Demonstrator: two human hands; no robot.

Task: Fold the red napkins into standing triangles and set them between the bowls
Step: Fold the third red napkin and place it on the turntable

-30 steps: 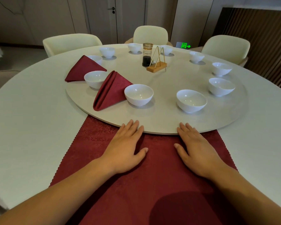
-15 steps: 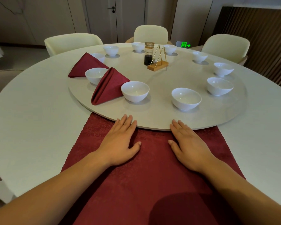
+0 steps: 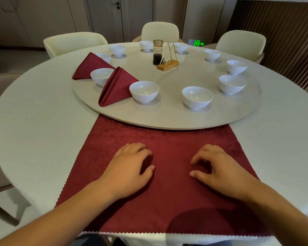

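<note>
Starting napkin three: two triangles done, most gaps still empty.
Folded napkins (image 3: 117,86) stand between bowls (image 3: 144,91) at 10 o'clock; flat napkin (image 3: 167,139) lies at 6 o'clock, left hand (image 3: 130,167) and right hand (image 3: 219,169) curled on it, pinch unclear.

A big round pale table (image 3: 34,121) holds a flat round pale turning plate (image 3: 167,82) in its middle. A square dark red cloth napkin (image 3: 167,139) lies spread flat in front, its far edge meeting the plate's rim.
</note>
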